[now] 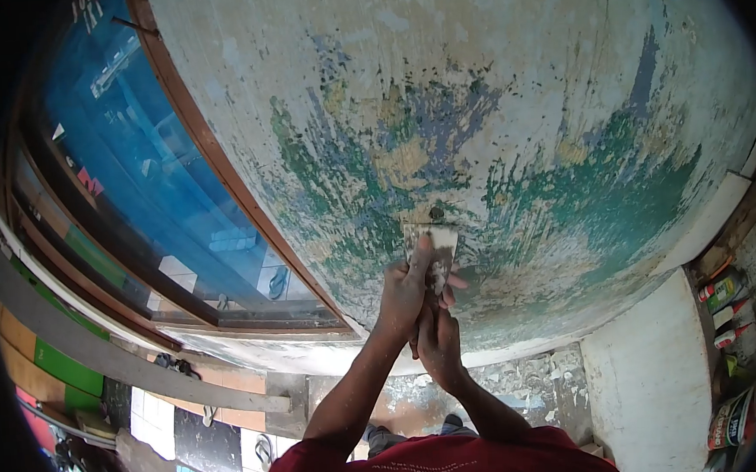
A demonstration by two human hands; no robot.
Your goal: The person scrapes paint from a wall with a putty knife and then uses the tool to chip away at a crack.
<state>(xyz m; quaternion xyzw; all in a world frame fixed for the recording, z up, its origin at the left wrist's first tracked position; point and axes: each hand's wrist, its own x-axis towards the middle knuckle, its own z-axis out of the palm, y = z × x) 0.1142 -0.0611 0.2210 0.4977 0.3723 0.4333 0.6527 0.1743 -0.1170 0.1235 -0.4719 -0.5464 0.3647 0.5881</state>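
Observation:
A scraper (441, 239) with a wide flat blade lies against the wall (569, 250), whose paint is patchy green, blue, cream and white. My left hand (409, 288) is closed round the scraper close to the blade, its thumb laid along the tool and pale dust on the fingers. Lower down, my right hand (439, 340) is wrapped about the handle, just below the left. Most of the handle is hidden by my fingers. A small dark hole (435, 212) shows in the wall just above the blade.
To the left is a brown-framed window (236, 175) with blue behind its glass. A grey plank (188, 386) crosses at lower left, with sandals (263, 451) on the tiles. Bottles (723, 288) and a paint can (733, 419) stand at right, beyond a white panel (646, 367).

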